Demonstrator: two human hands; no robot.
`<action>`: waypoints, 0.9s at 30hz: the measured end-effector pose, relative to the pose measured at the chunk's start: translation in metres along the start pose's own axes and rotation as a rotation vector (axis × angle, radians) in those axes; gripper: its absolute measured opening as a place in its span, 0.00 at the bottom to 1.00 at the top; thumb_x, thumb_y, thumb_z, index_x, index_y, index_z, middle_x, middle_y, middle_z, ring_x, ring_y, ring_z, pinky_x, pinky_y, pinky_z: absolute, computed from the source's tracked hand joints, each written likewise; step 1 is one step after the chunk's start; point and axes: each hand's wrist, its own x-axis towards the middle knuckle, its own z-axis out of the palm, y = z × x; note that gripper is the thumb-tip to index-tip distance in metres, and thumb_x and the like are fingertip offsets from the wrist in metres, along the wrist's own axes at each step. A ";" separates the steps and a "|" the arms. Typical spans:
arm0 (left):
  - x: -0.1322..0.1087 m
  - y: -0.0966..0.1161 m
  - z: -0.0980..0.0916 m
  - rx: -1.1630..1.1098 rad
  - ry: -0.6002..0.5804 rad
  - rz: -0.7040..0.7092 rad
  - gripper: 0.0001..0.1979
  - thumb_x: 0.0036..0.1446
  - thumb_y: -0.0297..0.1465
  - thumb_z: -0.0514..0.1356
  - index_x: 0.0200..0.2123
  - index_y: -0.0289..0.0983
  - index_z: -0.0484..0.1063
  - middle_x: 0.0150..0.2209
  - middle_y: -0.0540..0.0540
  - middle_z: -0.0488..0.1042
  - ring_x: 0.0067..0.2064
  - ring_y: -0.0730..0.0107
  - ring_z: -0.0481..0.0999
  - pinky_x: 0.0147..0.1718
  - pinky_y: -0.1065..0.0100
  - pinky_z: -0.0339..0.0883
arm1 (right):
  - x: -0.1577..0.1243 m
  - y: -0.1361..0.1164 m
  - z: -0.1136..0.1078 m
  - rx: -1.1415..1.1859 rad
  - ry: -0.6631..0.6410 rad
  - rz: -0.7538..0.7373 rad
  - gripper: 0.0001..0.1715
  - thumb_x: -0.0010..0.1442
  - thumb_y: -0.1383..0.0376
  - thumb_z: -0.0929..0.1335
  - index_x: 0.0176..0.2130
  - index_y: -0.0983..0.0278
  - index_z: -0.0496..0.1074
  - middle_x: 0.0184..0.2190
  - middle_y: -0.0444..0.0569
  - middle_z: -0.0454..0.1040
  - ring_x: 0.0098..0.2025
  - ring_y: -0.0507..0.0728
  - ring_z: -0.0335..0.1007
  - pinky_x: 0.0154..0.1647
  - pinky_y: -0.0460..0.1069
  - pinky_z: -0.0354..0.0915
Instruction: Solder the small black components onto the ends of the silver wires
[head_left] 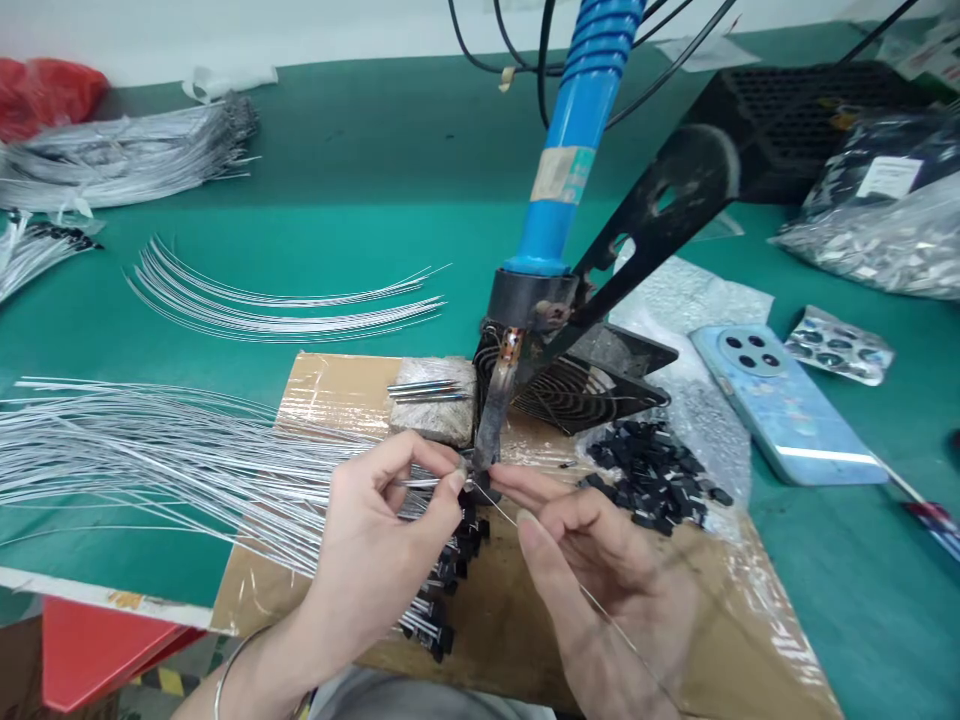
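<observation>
My left hand (390,540) pinches the end of a thin grey wire between thumb and forefinger, just below the tip of a soldering iron. The iron's blue handle (570,150) points up, held in a black metal bracket (652,220), with its dark tip (491,425) angled down. In my right hand (592,570) is a fine strand of solder wire (615,628), its end reaching toward the tip. Beneath my left hand lie wires with black connectors (439,640) on their ends. The exact joint at the fingertips is too small to make out.
Long grey wires (150,450) spread leftward over a cardboard sheet (510,620). Loose black connectors (660,475) are heaped right of the iron, near a small fan (577,390). A blue phone (795,410) lies at right. Several metal rods rest on a pale block (435,420).
</observation>
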 end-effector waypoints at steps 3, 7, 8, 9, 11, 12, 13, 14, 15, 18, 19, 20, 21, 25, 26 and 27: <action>0.001 0.000 0.000 -0.013 -0.006 0.002 0.06 0.53 0.24 0.62 0.25 0.37 0.73 0.29 0.49 0.80 0.33 0.69 0.77 0.32 0.72 0.67 | 0.000 0.001 0.000 -0.010 -0.004 0.006 0.13 0.63 0.66 0.71 0.27 0.59 0.69 0.45 0.46 0.83 0.46 0.54 0.81 0.49 0.45 0.72; 0.002 0.001 0.001 -0.019 -0.009 -0.005 0.06 0.53 0.24 0.62 0.25 0.36 0.73 0.29 0.49 0.80 0.33 0.69 0.77 0.32 0.72 0.68 | 0.001 0.003 -0.001 -0.024 0.008 -0.004 0.12 0.62 0.66 0.71 0.27 0.59 0.69 0.45 0.48 0.83 0.46 0.55 0.80 0.48 0.46 0.73; 0.002 0.001 0.002 -0.021 -0.009 0.000 0.06 0.53 0.24 0.62 0.25 0.36 0.73 0.29 0.49 0.80 0.33 0.69 0.77 0.33 0.72 0.68 | 0.001 0.003 -0.001 -0.025 0.010 -0.012 0.12 0.62 0.66 0.71 0.27 0.59 0.70 0.44 0.48 0.83 0.46 0.55 0.80 0.48 0.46 0.72; 0.001 0.001 0.002 -0.019 -0.010 0.008 0.06 0.53 0.25 0.62 0.25 0.36 0.73 0.29 0.49 0.80 0.33 0.69 0.77 0.32 0.72 0.68 | 0.001 0.003 -0.001 -0.028 0.012 -0.020 0.12 0.62 0.67 0.71 0.27 0.59 0.70 0.44 0.48 0.83 0.46 0.54 0.80 0.49 0.46 0.72; 0.000 0.001 0.001 -0.004 -0.006 0.022 0.06 0.53 0.25 0.62 0.25 0.36 0.73 0.29 0.49 0.79 0.32 0.69 0.76 0.31 0.72 0.67 | 0.000 0.003 0.000 -0.030 0.010 -0.035 0.12 0.62 0.68 0.71 0.27 0.60 0.70 0.44 0.47 0.83 0.46 0.53 0.80 0.49 0.44 0.72; 0.000 0.001 0.001 0.003 -0.003 0.026 0.05 0.53 0.25 0.62 0.25 0.37 0.73 0.29 0.49 0.79 0.32 0.69 0.76 0.30 0.72 0.66 | 0.000 0.002 0.000 -0.029 0.009 -0.040 0.12 0.62 0.68 0.71 0.27 0.59 0.70 0.44 0.46 0.83 0.46 0.52 0.80 0.50 0.43 0.71; 0.000 0.001 0.001 0.007 -0.002 0.028 0.05 0.53 0.25 0.62 0.25 0.36 0.73 0.29 0.49 0.79 0.32 0.70 0.76 0.30 0.72 0.66 | 0.000 0.002 0.001 -0.027 0.007 -0.044 0.12 0.62 0.68 0.71 0.27 0.59 0.70 0.44 0.45 0.83 0.46 0.50 0.80 0.50 0.41 0.70; 0.000 0.001 0.001 0.005 0.000 0.027 0.05 0.53 0.25 0.62 0.25 0.36 0.73 0.28 0.49 0.79 0.32 0.70 0.76 0.30 0.72 0.66 | 0.000 0.001 0.001 -0.025 0.005 -0.045 0.12 0.62 0.68 0.71 0.27 0.59 0.70 0.44 0.43 0.83 0.47 0.49 0.79 0.50 0.40 0.69; 0.000 0.001 0.001 -0.001 0.003 0.027 0.05 0.52 0.25 0.62 0.25 0.36 0.73 0.28 0.49 0.79 0.32 0.70 0.76 0.30 0.72 0.66 | -0.001 0.001 0.001 -0.025 0.004 -0.046 0.12 0.62 0.67 0.71 0.27 0.59 0.70 0.44 0.42 0.83 0.47 0.48 0.79 0.51 0.39 0.69; 0.000 0.001 0.001 -0.021 0.005 0.027 0.05 0.52 0.24 0.62 0.25 0.36 0.73 0.28 0.49 0.79 0.32 0.71 0.76 0.30 0.73 0.67 | 0.000 0.003 -0.001 -0.040 -0.008 -0.052 0.12 0.63 0.67 0.71 0.28 0.58 0.70 0.45 0.40 0.83 0.47 0.47 0.79 0.52 0.38 0.69; 0.000 0.001 0.001 -0.027 0.006 0.027 0.05 0.52 0.24 0.62 0.25 0.36 0.73 0.28 0.49 0.79 0.32 0.71 0.76 0.31 0.73 0.67 | 0.000 0.004 -0.002 -0.049 -0.024 -0.068 0.12 0.63 0.67 0.70 0.28 0.58 0.70 0.45 0.40 0.83 0.48 0.47 0.79 0.52 0.38 0.69; 0.000 0.001 0.001 -0.031 0.007 0.028 0.05 0.52 0.24 0.62 0.25 0.36 0.73 0.28 0.50 0.79 0.32 0.71 0.76 0.31 0.73 0.67 | 0.001 0.006 -0.004 -0.061 -0.047 -0.089 0.12 0.64 0.67 0.70 0.28 0.58 0.69 0.45 0.39 0.83 0.48 0.47 0.79 0.52 0.38 0.69; 0.000 0.001 0.001 -0.033 0.006 0.028 0.05 0.52 0.24 0.62 0.25 0.36 0.73 0.28 0.50 0.79 0.32 0.71 0.76 0.32 0.73 0.67 | 0.002 0.008 -0.006 -0.073 -0.073 -0.110 0.11 0.64 0.68 0.70 0.29 0.58 0.69 0.46 0.39 0.83 0.48 0.47 0.79 0.52 0.38 0.69; 0.000 0.001 0.002 -0.025 0.003 0.015 0.06 0.52 0.24 0.62 0.24 0.36 0.73 0.27 0.50 0.78 0.31 0.71 0.76 0.31 0.73 0.67 | 0.004 0.015 -0.011 -0.113 -0.125 -0.162 0.11 0.64 0.69 0.69 0.31 0.58 0.69 0.47 0.39 0.82 0.49 0.47 0.79 0.52 0.37 0.68; 0.000 0.001 0.002 -0.024 0.003 0.012 0.06 0.52 0.24 0.62 0.24 0.36 0.73 0.27 0.50 0.79 0.31 0.71 0.76 0.31 0.73 0.67 | 0.004 0.015 -0.011 -0.115 -0.120 -0.162 0.11 0.64 0.70 0.69 0.31 0.58 0.69 0.47 0.40 0.82 0.49 0.47 0.79 0.52 0.37 0.68; 0.000 0.001 0.002 -0.025 0.003 0.011 0.06 0.52 0.24 0.62 0.24 0.36 0.73 0.27 0.50 0.79 0.31 0.71 0.76 0.31 0.73 0.67 | 0.004 0.016 -0.011 -0.118 -0.117 -0.164 0.11 0.64 0.70 0.69 0.31 0.58 0.69 0.47 0.40 0.82 0.49 0.47 0.79 0.52 0.37 0.69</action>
